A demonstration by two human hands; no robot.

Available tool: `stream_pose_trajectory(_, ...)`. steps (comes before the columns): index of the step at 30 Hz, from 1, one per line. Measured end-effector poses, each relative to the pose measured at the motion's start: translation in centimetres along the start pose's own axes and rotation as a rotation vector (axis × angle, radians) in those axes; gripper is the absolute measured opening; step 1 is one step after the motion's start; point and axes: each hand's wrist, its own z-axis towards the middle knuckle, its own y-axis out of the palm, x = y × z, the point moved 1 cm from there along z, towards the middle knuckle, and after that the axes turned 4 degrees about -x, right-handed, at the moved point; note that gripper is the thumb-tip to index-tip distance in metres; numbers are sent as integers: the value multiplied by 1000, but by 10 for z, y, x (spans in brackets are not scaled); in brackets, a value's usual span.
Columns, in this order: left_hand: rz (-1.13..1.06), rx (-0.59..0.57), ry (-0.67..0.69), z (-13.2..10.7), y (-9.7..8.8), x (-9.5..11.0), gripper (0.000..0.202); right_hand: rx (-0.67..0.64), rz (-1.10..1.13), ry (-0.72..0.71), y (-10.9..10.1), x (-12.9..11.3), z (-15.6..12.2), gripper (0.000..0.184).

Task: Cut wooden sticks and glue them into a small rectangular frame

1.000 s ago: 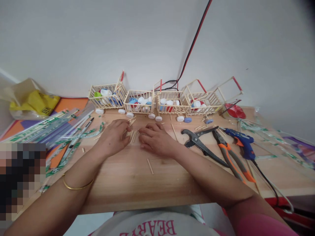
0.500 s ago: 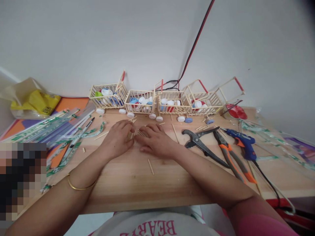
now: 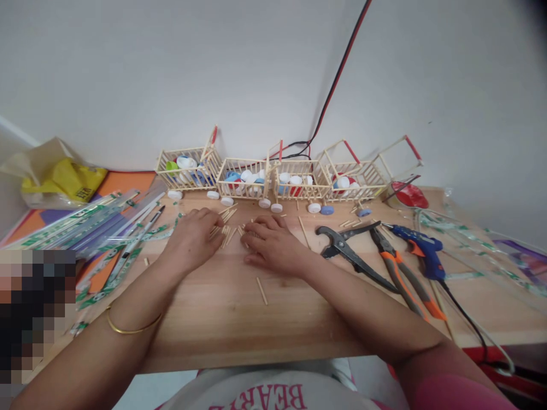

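Short wooden sticks (image 3: pixel 228 234) lie in a loose heap on the wooden table between my hands. My left hand (image 3: pixel 193 240) rests at the heap's left side, fingers loosely bent and apart, next to the sticks. Lying palm down at the right side, my right hand (image 3: pixel 273 244) has its fingers stretched out and covers some stick ends. Neither hand grips a stick that I can see. One single stick (image 3: pixel 262 291) lies nearer the front edge. Behind the hands stands a row of small stick-built carts, among them a middle cart (image 3: pixel 244 192) with bottle caps inside.
Right of my hands lie black-jawed cutters (image 3: pixel 356 262), orange-handled pliers (image 3: pixel 404 273) and a blue glue gun (image 3: pixel 421 245) with its cable. Plastic-wrapped sticks (image 3: pixel 85 222) and a pen (image 3: pixel 141 233) lie left. A yellow bag (image 3: pixel 68 179) sits at the back left.
My left hand has moved left, away from my right hand, and more of the sticks between them now show. My right hand has hardly moved.
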Motion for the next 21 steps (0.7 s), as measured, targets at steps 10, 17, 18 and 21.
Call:
stream_pose_trajectory(10,37,-192,-202,-5,-12,13,23,16,14,6,-3,-1,1,30)
stream_pose_trajectory(17,54,-191,-159,-5,-4,14,19,8,21,9,-5,-1,0,30)
stream_pose_trajectory(18,53,-188,-157,-5,-3,15,18,7,22,8,-5,-1,0,31)
stream_pose_trajectory(21,51,-177,-160,-4,-2,15,17,5,25,2,-5,0,0,32)
